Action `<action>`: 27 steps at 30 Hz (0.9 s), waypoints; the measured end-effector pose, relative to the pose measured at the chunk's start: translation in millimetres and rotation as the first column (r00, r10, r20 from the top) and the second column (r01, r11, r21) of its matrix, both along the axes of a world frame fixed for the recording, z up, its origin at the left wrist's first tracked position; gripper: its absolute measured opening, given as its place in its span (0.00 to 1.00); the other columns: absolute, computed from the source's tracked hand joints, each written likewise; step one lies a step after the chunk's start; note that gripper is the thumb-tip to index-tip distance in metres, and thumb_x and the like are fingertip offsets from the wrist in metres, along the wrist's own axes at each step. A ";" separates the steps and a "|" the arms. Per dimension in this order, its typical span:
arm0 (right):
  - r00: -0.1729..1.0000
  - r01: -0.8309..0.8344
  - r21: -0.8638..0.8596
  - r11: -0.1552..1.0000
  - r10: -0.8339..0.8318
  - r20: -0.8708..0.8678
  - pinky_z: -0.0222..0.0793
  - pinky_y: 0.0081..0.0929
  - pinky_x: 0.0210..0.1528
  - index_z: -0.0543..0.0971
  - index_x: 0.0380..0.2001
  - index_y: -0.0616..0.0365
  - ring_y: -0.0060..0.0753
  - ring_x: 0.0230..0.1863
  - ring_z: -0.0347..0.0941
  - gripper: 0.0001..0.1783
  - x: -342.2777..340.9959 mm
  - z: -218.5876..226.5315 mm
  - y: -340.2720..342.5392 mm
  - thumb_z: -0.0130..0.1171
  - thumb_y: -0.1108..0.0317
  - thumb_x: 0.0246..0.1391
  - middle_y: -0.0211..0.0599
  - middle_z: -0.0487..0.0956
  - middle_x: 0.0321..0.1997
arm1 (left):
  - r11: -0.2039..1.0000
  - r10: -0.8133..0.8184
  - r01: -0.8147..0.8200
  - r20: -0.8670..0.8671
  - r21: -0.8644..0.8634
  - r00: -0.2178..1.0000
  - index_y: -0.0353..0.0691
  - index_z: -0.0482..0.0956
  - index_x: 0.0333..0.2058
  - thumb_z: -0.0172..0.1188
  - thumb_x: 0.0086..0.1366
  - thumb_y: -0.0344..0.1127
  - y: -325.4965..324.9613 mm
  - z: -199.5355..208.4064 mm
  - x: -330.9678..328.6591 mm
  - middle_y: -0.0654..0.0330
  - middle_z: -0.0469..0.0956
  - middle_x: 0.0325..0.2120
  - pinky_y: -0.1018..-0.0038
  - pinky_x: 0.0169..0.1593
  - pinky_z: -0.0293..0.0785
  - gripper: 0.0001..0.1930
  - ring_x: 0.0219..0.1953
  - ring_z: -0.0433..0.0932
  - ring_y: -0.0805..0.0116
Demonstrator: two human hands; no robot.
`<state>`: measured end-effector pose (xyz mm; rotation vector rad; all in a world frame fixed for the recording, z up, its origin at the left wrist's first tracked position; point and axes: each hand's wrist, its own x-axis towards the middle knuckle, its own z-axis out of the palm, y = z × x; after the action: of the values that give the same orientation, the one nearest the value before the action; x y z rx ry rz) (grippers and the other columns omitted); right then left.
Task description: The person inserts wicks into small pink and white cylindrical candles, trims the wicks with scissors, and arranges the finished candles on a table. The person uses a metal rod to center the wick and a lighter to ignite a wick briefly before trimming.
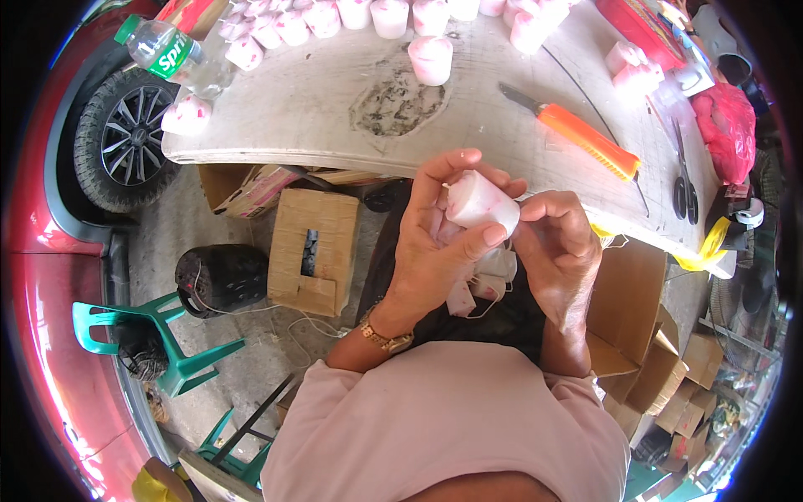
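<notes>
My left hand (439, 238) is wrapped round a short white-and-pink candle (481, 203), which lies tilted on its side above my lap, in front of the table's near edge. Its thumb presses along the candle's lower side. At the candle's right end is my right hand (556, 247), thumb and forefinger pinched together against it. Whatever sits between those fingertips is too small to make out. Below the hands, more pale candles (493, 268) rest on my lap, partly hidden. A lone candle (431, 60) stands on the table ahead.
On the white table (293, 125) lie an orange utility knife (585, 138) and black scissors (686, 180). Candles crowd the far edge (335, 17). A clear plastic bottle (180, 58) leans at left. Cardboard boxes (314, 251), a green chair (163, 335) and a red car (63, 335) stand around.
</notes>
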<state>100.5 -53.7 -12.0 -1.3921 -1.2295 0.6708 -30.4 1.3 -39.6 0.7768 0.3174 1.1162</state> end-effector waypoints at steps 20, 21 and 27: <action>0.591 -0.328 0.015 0.945 0.193 0.783 0.67 0.31 0.38 0.72 0.32 0.62 0.40 0.35 0.69 0.08 13.3 23.7 4.5 0.58 0.77 0.47 0.38 0.70 0.32 | 0.791 0.306 0.177 -0.630 0.585 0.714 0.39 0.58 0.64 0.58 0.53 0.20 -12.6 3.7 -13.4 0.44 0.74 0.51 0.66 0.52 0.73 0.38 0.51 0.75 0.46; 0.729 -0.295 0.069 0.953 0.178 0.661 0.66 0.30 0.37 0.72 0.33 0.61 0.37 0.36 0.68 0.06 14.9 22.2 6.8 0.57 0.76 0.50 0.37 0.69 0.33 | 0.779 0.309 0.181 -0.618 0.600 0.723 0.39 0.59 0.64 0.58 0.54 0.21 -11.4 2.0 -14.2 0.45 0.74 0.50 0.66 0.52 0.73 0.37 0.51 0.75 0.46; 0.850 -0.082 0.242 0.967 0.195 -0.489 0.56 0.15 0.18 0.69 0.39 0.58 0.20 0.19 0.62 0.10 52.0 52.0 -7.2 0.49 0.61 0.66 0.39 0.75 0.31 | 0.800 0.165 0.274 -0.635 0.533 0.755 0.39 0.64 0.60 0.58 0.56 0.25 -8.4 -9.3 -15.3 0.49 0.77 0.46 0.68 0.53 0.72 0.31 0.47 0.78 0.51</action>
<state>152.5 -60.9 40.0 -0.8696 -0.9431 0.9127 -45.7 -7.1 -48.9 1.7678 0.5337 0.8386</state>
